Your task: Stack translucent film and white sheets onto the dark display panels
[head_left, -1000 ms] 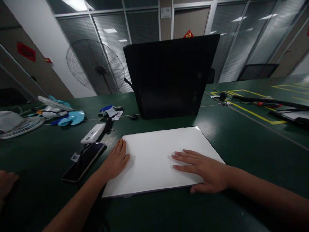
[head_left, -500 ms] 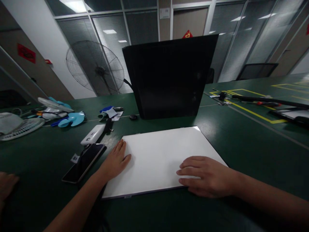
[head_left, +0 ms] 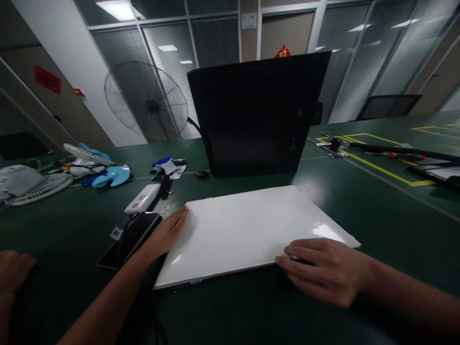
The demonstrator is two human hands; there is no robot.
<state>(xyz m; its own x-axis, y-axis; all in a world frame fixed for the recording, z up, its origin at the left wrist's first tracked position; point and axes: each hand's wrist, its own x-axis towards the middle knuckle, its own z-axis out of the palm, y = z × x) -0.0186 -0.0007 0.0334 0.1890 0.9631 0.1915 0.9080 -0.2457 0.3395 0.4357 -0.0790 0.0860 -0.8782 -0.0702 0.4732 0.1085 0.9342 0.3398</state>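
A flat white rectangular panel (head_left: 237,230) with a thin dark rim lies in front of me, its near right side seeming slightly raised off the green table. My left hand (head_left: 169,232) is closed at the panel's left edge, fingertips at the far left corner and the thumb hidden. My right hand (head_left: 323,268) pinches the near edge toward the right, fingers on top, with a small shiny bit showing between them. Bright reflections lie on the white surface by the right hand. Behind the panel stands a large black screen-like board (head_left: 258,115), tilted back.
Left of the panel lie a dark phone (head_left: 129,239) and a white power bank (head_left: 143,199). Fan parts with light-blue blades (head_left: 114,176) are heaped farther left. Another person's hand (head_left: 15,270) rests at the left edge. Cables and tools (head_left: 395,149) lie at right on the green table (head_left: 388,215).
My right hand has gone from resting over the panel to gripping its near edge. The panel's near right side has come up a little. My left hand has drawn back to the left edge.
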